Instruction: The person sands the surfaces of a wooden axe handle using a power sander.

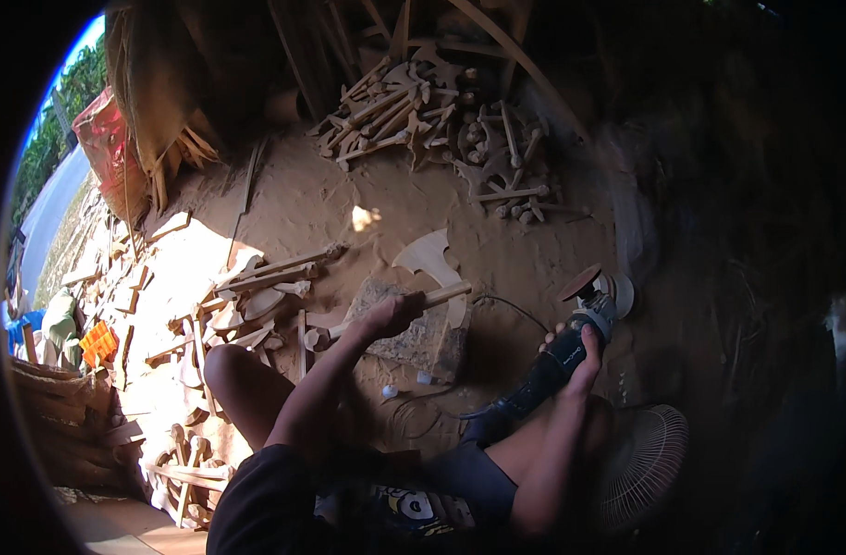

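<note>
My left hand (394,315) is closed round the handle of a pale wooden axe (429,256). Its curved blade shape points away from me, and the handle's knobbed end lies left of my wrist. Beneath it is a rough, squared block (429,350), in front of my bent legs. On the right, my right hand (585,366) grips the body of a dark angle grinder (564,355). The grinder's round reddish-brown disc (581,282) faces up and left, apart from the axe. Whether the disc is spinning cannot be made out.
A heap of wooden axes (386,116) lies at the far side. More wooden pieces (266,282) litter the left. The grinder's cord (514,307) curls over the dusty ground. A round wire-guarded fan (647,467) stands by my right leg. A red sack (113,153) is at the far left.
</note>
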`<state>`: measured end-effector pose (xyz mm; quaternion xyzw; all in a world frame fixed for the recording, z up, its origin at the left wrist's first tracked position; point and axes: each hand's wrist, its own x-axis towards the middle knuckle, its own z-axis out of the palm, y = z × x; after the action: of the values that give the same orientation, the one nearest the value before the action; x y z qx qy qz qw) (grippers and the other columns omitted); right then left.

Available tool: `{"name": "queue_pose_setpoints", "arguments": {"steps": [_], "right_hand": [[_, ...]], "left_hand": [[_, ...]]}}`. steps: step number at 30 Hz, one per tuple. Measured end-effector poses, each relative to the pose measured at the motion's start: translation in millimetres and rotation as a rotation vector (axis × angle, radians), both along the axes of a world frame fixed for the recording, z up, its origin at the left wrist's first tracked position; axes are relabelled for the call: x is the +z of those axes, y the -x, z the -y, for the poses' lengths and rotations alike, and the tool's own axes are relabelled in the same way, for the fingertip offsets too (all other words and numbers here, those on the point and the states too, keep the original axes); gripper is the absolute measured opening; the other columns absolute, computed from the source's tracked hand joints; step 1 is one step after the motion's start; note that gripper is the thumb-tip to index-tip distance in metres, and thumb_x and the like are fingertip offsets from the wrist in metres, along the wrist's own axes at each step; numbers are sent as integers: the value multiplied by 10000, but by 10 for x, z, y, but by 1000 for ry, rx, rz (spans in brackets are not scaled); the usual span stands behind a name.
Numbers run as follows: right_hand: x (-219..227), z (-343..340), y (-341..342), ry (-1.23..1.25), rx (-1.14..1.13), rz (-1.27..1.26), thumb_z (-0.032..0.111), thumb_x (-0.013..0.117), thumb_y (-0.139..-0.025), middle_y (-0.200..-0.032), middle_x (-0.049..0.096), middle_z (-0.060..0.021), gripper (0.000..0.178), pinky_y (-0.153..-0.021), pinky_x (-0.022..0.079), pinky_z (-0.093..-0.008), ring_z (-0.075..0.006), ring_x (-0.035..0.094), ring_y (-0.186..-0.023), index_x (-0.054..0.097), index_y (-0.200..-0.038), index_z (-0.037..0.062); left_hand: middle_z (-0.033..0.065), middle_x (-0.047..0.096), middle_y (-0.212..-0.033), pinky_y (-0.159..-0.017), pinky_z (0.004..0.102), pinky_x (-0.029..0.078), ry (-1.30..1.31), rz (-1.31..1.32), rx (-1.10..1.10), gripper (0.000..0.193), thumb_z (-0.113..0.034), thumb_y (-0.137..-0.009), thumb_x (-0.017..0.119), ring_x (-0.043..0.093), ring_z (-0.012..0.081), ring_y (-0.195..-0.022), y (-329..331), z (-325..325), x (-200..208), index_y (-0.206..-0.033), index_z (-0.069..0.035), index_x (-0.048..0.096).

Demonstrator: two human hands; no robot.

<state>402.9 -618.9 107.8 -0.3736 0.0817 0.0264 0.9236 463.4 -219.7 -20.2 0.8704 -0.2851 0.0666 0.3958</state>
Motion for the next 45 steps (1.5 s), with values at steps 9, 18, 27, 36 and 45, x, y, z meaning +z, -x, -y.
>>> {"name": "queue_pose_setpoints", "arguments": {"steps": [9, 18, 27, 36, 45], "right_hand": [[-275, -327, -78, 494, 5, 12, 322, 804, -945, -1062, 675, -109, 604, -659, 626, -382, -209, 707, -840, 530, -1444, 118], [-808, -1712, 26, 1009, 365, 473, 101, 859, -794, -1425, 620, -152, 887, -1111, 484, -375, -243, 620, -1281, 446, -1575, 34], [-782, -2765, 338, 1428, 753, 520, 182, 785, -834, -1312, 665, -317, 800, -994, 562, -547, -514, 644, -1172, 468, -1568, 174], [-913, -2714, 324, 1572, 824, 411, 223, 814, -823, -1077, 709, -359, 823, -896, 557, -613, -548, 670, -1053, 468, -1571, 236], [-1049, -2661, 356, 1585, 794, 414, 216, 808, -817, -1113, 722, -339, 863, -922, 560, -601, -544, 684, -1046, 439, -1597, 247]], "left_hand": [[216, 691, -1207, -1014, 538, 503, -224, -166, 606, 373, -304, -991, 638, 605, 441, -1212, 456, 48, -817, -1274, -66, 683], [22, 538, -799, -700, 427, 499, 1355, -1107, 1038, 349, -483, -1091, 477, 553, 220, -751, 1499, -755, -1442, -1041, -147, 559], [120, 669, -732, -539, 426, 492, 790, -652, 1131, 451, -377, -1049, 425, 654, 247, -598, 1828, -988, -1832, -835, -36, 630], [171, 696, -744, -591, 432, 527, 801, -747, 1403, 573, -414, -986, 475, 672, 256, -625, 1547, -476, -1318, -844, 90, 708], [219, 719, -747, -670, 447, 552, 707, -777, 1383, 548, -386, -975, 519, 719, 282, -688, 1549, -461, -1316, -896, 118, 718]]}}
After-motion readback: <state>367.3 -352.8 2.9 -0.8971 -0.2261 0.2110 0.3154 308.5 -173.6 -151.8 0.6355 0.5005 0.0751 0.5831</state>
